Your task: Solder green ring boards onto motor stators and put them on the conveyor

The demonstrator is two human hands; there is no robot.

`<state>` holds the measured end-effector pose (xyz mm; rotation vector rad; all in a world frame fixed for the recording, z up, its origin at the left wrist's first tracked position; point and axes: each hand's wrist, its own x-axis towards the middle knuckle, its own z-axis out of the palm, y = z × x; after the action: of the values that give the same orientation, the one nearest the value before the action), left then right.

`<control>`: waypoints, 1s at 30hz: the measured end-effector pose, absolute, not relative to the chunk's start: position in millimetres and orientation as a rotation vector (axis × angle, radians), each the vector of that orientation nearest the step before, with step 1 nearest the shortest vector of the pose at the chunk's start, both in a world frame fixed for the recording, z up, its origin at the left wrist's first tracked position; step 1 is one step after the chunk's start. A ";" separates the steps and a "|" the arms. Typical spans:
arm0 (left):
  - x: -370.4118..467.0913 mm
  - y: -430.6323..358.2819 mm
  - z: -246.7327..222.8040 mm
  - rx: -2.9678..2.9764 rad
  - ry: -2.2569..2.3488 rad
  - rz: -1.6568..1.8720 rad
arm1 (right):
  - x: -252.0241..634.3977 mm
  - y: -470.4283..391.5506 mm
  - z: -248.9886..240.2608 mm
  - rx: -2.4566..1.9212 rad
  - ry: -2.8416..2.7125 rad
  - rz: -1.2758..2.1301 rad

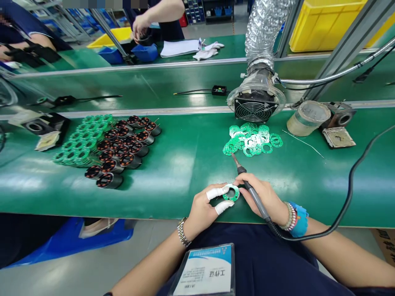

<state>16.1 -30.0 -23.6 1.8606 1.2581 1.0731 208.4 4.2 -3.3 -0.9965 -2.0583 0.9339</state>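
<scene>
My left hand (200, 209), with white finger cots on its thumb and a finger, pinches a ring-shaped green circuit board (232, 199) near the front edge of the bench. My right hand (269, 196) is wrapped round a soldering iron (256, 200), whose tip points up and away, close to a pile of loose ring boards (251, 142). Fingertips of the right hand are at the held board's right edge; whether they touch it I cannot tell. The iron's black cable (342, 211) runs over the right forearm.
At left, dark cylindrical motor parts with copper windings (112, 165) stand beside rows of green ring-board pieces (88, 137). A fume fan (256, 109) hangs behind the pile. A solder wire (304, 144), round tub (308, 119) and iron stand (339, 137) sit right. Co-workers are opposite.
</scene>
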 end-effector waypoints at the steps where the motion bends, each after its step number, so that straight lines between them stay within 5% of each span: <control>1: 16.8 -31.2 -22.8 1.859 1.267 1.070 | 208.6 3.7 -1.9 -1.003 -2.056 0.922; 16: -23.8 -7.0 -13.9 1.994 1.033 0.800 | 205.0 4.5 2.0 -0.923 -2.208 0.910; 24: 2.6 5.4 -1.1 1.112 1.075 0.667 | 205.6 6.9 5.9 -0.921 -2.208 0.882; 30: 7.0 6.5 -1.9 0.995 1.061 0.678 | 189.8 12.4 11.5 -0.851 -2.145 0.793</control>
<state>7.0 6.5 -1.9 0.9947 1.0608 0.6780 189.8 12.4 11.5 -0.8505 -2.1449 0.7931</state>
